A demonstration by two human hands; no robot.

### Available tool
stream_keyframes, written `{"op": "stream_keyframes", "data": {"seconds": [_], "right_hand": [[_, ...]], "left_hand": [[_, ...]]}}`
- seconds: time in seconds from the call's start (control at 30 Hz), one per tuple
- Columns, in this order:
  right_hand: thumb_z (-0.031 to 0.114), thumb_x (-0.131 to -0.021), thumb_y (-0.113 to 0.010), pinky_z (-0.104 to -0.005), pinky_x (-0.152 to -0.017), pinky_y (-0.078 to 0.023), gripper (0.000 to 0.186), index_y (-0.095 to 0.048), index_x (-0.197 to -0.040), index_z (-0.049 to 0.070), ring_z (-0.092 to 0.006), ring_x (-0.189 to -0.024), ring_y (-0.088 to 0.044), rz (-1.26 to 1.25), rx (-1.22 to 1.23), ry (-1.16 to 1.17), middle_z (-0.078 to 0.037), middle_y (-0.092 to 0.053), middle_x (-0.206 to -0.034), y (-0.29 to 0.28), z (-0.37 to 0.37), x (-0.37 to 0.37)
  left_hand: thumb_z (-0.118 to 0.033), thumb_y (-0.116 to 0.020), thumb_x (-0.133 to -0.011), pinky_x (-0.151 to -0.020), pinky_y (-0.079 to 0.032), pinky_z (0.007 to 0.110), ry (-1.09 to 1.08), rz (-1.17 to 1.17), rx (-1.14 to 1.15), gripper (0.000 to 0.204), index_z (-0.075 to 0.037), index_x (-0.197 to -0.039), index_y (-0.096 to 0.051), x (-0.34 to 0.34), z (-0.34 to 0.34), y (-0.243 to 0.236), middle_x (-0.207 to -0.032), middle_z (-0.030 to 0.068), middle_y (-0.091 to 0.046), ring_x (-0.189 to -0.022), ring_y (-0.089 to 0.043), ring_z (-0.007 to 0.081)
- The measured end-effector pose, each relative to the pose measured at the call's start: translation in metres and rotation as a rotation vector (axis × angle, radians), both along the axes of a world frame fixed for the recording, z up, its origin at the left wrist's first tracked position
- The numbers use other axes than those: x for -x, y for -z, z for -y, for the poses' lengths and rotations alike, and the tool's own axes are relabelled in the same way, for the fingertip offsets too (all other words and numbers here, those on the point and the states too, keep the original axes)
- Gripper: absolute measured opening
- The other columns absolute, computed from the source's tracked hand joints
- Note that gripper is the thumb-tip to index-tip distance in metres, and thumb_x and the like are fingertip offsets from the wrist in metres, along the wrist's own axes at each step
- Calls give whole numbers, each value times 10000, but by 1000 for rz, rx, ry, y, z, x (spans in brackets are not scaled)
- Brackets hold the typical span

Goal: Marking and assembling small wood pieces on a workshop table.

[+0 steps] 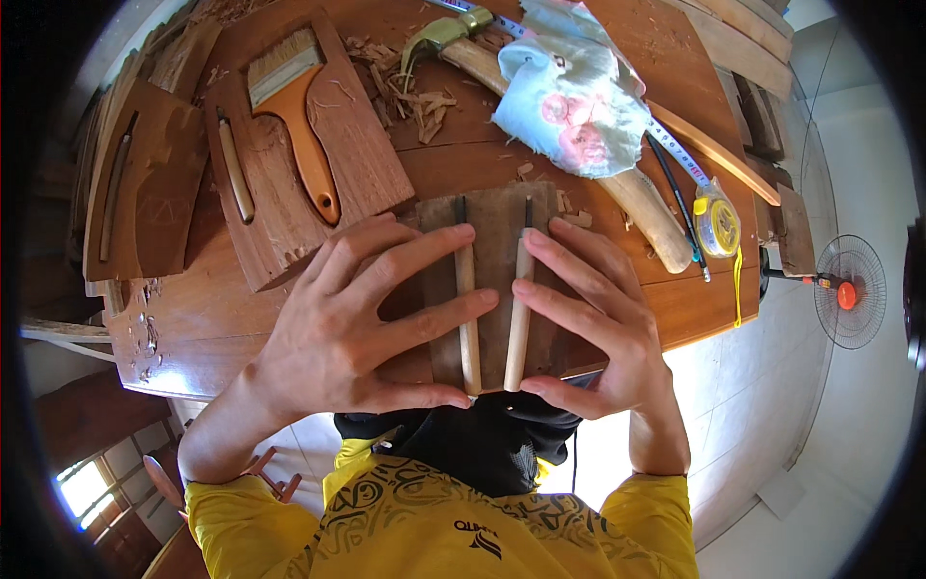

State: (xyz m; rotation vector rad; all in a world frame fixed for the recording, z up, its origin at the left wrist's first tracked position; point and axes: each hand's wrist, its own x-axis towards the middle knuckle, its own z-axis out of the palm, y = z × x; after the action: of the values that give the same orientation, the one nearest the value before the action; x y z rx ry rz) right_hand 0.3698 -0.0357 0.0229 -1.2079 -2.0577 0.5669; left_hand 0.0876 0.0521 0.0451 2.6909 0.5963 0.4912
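Two slim carving chisels with pale wooden handles lie side by side on a small dark wooden board (495, 217) at the table's near edge. Their thin dark blades point away from me. My left hand (333, 323) has its fingers spread, the tips touching the left chisel (470, 345). On the other side, the fingertips of my right hand (603, 314) rest along the right chisel (517, 338), its fingers also apart. Neither hand wraps round a handle. Parts of the board are hidden under both hands.
Behind my left hand, a thick wooden block (371, 159) bears a paintbrush (299, 125) and another chisel (234, 172). A hammer (632, 198) lies partly under a stained cloth (574, 96). A tape measure (717, 222), pencil (682, 207) and wood shavings (424, 108) lie around. A fan (849, 292) stands right.
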Motion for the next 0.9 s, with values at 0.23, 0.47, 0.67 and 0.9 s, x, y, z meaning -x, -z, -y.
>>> {"op": "stream_keyframes", "data": {"seconds": [0.23,0.47,0.67,0.9], "right_hand": [[324,-721,-919,-596,-1198,-368,767,-682,-1431,155,-420,-1480,-494,-45,23,-9,-130,-583,-1579,0,-2,-1],[310,-715,-880,-601,-1213,-353,755,-681,-1424,142,-422,-1473,-493,-40,42,2,-131,-588,-1573,-2,-3,-1],[319,-723,-871,-600,-1217,-347,748,-678,-1422,136,-427,-1474,-489,-41,55,6,-132,-594,-1566,-1,-2,-1],[315,-739,-873,-596,-1211,-355,743,-667,-1433,147,-437,-1474,-485,-49,59,-10,-135,-576,-1581,-2,-1,0]], "left_hand": [[-654,-862,-721,-1085,-488,524,-3,-6,-1,753,-214,-1326,-778,1,-1,1,-1528,161,-578,-1263,-549,396],[-635,-884,-706,-1085,-486,531,-23,15,27,823,-163,-1364,-736,0,1,2,-1521,160,-586,-1261,-550,402],[-634,-878,-716,-1098,-482,531,-46,8,23,810,-151,-1349,-730,1,4,2,-1506,160,-589,-1266,-558,406],[-646,-833,-763,-1078,-496,525,-42,42,1,776,-153,-1354,-729,1,6,6,-1494,178,-593,-1250,-572,406]]}}
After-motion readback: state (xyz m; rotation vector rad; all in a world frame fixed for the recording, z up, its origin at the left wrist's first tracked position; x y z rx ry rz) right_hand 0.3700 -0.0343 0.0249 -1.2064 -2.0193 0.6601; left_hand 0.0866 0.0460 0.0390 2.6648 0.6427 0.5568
